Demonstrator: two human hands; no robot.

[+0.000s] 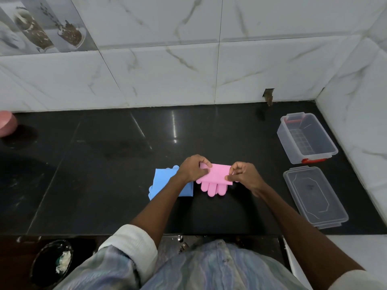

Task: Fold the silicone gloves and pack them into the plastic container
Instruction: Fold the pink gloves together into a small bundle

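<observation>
A pink silicone glove [215, 178] lies on the black counter [117, 155], its cuff folded over and its fingers pointing toward me. My left hand [193, 167] pinches the folded cuff's left corner. My right hand [244, 174] pinches its right corner. A blue glove [165, 185] lies flat just left of the pink one, partly under my left wrist. The clear plastic container [306, 138], open with red latches, stands at the far right. Its clear lid [315, 197] lies in front of it.
White marble-look tiled walls rise behind and at the right of the counter. A pink round object [7, 122] sits at the far left edge. Below the counter's front edge, a dark bucket [52, 263] stands on the floor at the left.
</observation>
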